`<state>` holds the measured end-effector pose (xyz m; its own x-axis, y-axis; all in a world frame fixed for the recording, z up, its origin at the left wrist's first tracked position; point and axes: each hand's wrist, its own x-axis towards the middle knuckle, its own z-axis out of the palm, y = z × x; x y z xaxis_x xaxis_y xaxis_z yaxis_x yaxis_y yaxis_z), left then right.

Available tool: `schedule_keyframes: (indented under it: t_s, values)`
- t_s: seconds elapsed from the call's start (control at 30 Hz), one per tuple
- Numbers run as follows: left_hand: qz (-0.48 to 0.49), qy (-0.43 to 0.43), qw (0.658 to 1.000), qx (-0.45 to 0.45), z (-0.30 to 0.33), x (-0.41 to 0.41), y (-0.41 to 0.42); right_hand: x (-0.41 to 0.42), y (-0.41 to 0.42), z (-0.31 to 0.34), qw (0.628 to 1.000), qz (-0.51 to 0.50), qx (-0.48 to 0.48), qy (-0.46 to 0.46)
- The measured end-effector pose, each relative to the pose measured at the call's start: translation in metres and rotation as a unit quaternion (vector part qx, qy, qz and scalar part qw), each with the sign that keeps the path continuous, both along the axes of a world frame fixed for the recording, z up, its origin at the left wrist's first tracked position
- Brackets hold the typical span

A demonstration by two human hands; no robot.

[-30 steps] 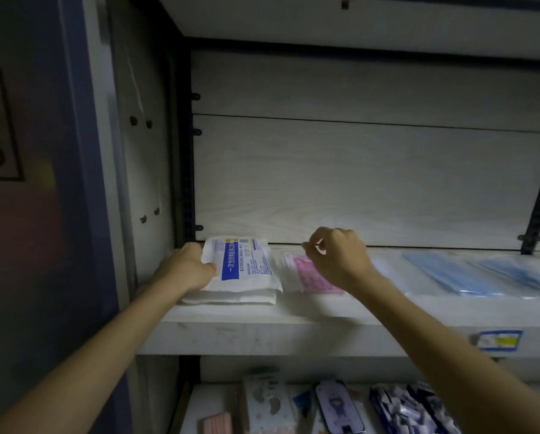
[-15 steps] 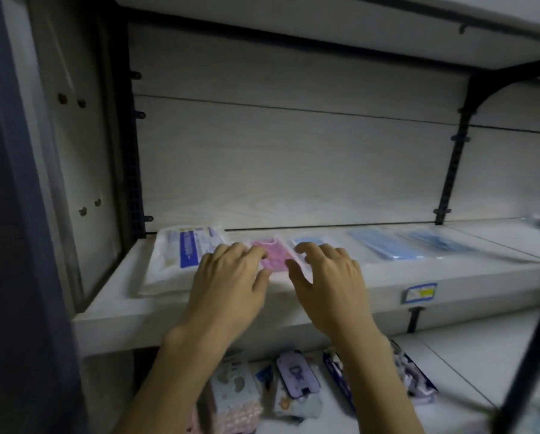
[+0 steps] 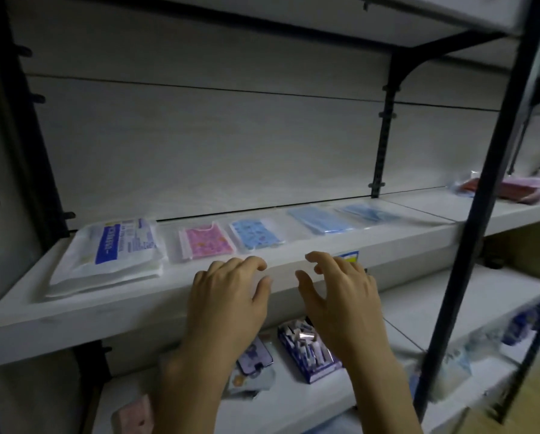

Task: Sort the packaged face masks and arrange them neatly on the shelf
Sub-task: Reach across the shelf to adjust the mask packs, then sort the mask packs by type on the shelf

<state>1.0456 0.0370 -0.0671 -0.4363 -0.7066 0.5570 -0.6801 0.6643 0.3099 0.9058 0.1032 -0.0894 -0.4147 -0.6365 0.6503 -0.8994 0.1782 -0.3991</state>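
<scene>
- Hovering in front of the shelf, near the middle of its front edge, the left hand and the right hand sit side by side, palms down, holding nothing.
- The fingers of both hands are loosely curved and spread, released; they hang at the front lip, and whether the tips touch it cannot be told.
- A white pack with a blue label lies flat at the left end of the shelf, stacked on another white pack beneath it.
- Just to its right lies a pink patterned mask in a clear sleeve, then a blue patterned mask in a clear sleeve just beside that.
- Further right, nearer the back edge, lie a plain blue mask pack and another blue mask pack by the upright bracket.
- A yellow and blue price tag sits on the front edge, partly hidden behind the right hand.
- On the lower shelf below the hands are a blue box of small packets and a purple card pack.
- A dark post stands at the right.
</scene>
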Motion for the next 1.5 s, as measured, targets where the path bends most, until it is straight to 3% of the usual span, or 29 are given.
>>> schedule_keyframes:
  t_s: [0.73,1.13,1.5]
  values:
    - [-0.084,-0.033,0.995,0.039,-0.024,-0.291,0.145,-0.278,0.171,-0.017,0.998,-0.05,0.011,-0.047]
    - [-0.155,-0.015,0.985,0.068,-0.03,-0.455,0.134,-0.423,0.178,-0.022,0.992,-0.096,0.032,-0.07]
    - [-0.213,0.059,0.974,0.056,-0.013,-0.622,0.094,-0.575,0.143,-0.006,0.989,-0.136,-0.004,-0.064]
